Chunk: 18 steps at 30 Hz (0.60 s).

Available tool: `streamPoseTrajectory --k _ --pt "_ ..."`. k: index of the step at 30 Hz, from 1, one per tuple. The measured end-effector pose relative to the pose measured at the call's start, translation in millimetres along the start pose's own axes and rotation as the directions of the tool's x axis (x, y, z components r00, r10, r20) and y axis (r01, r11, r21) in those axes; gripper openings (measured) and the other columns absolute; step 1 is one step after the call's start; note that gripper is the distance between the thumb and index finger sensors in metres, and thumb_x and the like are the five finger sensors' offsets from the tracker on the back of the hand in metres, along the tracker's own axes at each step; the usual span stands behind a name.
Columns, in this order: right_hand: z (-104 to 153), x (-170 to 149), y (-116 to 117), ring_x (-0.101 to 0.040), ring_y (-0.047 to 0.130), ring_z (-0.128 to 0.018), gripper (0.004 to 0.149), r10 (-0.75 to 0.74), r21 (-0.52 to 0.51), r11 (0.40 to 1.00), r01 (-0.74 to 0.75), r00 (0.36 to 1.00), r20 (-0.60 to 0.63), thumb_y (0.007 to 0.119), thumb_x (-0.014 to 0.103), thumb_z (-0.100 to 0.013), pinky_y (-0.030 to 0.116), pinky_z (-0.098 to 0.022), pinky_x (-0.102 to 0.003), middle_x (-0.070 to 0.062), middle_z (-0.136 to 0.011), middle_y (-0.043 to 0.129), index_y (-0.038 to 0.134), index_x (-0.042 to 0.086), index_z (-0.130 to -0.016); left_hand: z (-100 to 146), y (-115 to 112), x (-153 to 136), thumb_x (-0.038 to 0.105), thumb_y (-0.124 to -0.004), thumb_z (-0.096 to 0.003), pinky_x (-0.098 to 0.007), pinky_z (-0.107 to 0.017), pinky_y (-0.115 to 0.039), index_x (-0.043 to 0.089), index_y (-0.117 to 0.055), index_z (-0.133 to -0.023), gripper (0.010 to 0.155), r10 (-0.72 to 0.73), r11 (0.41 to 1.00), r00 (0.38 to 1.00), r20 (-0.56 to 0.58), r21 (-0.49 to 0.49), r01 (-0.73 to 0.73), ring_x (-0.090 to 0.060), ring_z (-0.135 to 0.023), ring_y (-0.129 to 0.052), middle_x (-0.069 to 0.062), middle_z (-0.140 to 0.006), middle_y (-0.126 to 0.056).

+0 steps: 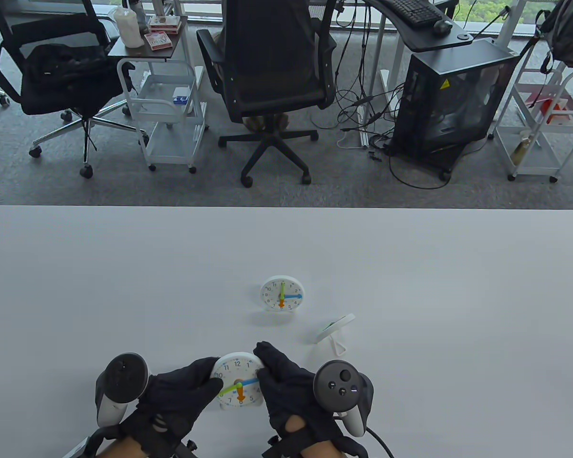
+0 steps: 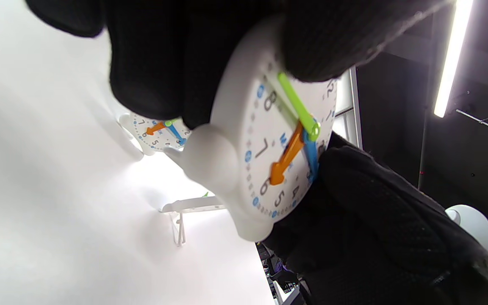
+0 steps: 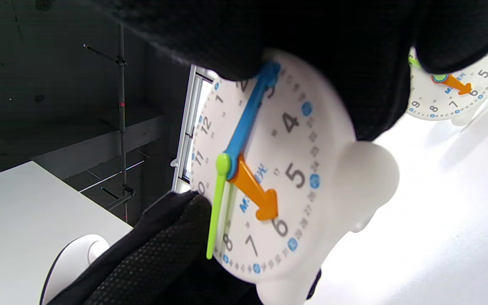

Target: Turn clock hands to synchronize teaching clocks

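Both hands grip the near teaching clock (image 1: 238, 381) at the table's (image 1: 124, 286) front edge — left hand (image 1: 181, 396) on its left rim, right hand (image 1: 286, 381) on its right, fingers curled. Reference clock (image 1: 282, 293) stands behind, apart.

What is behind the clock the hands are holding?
Farther back on the table stands another clock, and a third clock stands edge-on, its face hidden. The held clock covers its own back.

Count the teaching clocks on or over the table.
3. One clock held between the left hand and right hand; one standing clock mid-table facing the camera; one tipped clock to its right, seen edge-on with its face hidden. None other visible.
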State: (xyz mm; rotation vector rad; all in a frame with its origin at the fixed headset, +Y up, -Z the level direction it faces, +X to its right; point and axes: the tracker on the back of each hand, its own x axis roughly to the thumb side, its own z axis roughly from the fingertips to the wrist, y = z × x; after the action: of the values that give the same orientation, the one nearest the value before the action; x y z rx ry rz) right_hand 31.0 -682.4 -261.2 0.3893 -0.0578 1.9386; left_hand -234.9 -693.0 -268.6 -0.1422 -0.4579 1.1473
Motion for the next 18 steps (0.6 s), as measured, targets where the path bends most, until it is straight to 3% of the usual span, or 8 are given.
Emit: streamPoseTrajectory --k 16,18 --pt "-1.1 -0.7 -0.3 -0.040 0.098 -0.056 0.054 -0.010 0.019 1.000 0.010 1.000 -0.001 0.074 0.024 -0.052 0.072 -0.047 -0.064 -0.019 -0.080 0.087 0.069 -0.004 -0.097 -0.7 1.2 -2.3 0.043 -0.081 -0.0507 -0.069 -0.058 -0.064 0.012 -0.076 -0.094 0.053 0.009 1.000 1.000 -0.008 0.001 -0.009 -0.042 -0.065 -0.099 -0.010 -0.074 -0.103" --pt "-1.3 -1.7 -0.3 -0.039 0.097 -0.056 0.056 -0.011 0.024 1.000 0.011 1.000 -0.002 0.075 0.029 -0.052 0.072 -0.047 -0.064 -0.018 -0.080 0.087 0.068 -0.004 -0.098 -1.1 1.1 -2.8 0.043 -0.081 -0.0508 -0.069 -0.058 -0.064 0.013 -0.076 -0.094 0.053 0.009 1.000 1.000 -0.010 -0.002 -0.009 -0.042 -0.066 -0.099 -0.010 -0.074 -0.103"
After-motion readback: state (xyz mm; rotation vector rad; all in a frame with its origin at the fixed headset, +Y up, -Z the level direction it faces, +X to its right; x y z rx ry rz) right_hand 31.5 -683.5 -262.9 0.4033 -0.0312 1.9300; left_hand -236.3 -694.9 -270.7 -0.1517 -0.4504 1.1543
